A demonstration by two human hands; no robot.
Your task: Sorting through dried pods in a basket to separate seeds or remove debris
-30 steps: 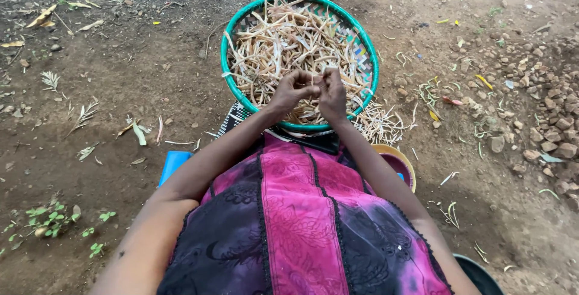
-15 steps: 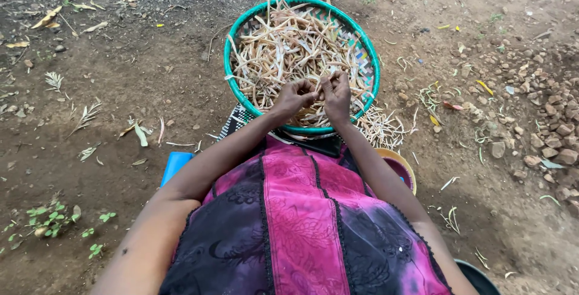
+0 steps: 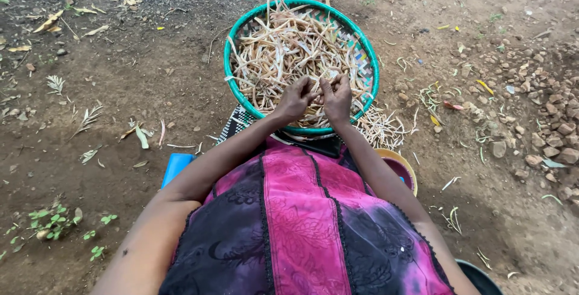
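Resting together over the near rim of the green woven basket, the left hand and right hand pinch one dry pod between their fingers, clamped on it from both ends. A second ago the hands sat slightly lower, nearer the rim; now they have lifted into the heap, so shelling goes on. Pods are pale, papery, curled and brittle. Beside the basket lie spent husks on bare, gritty dirt.
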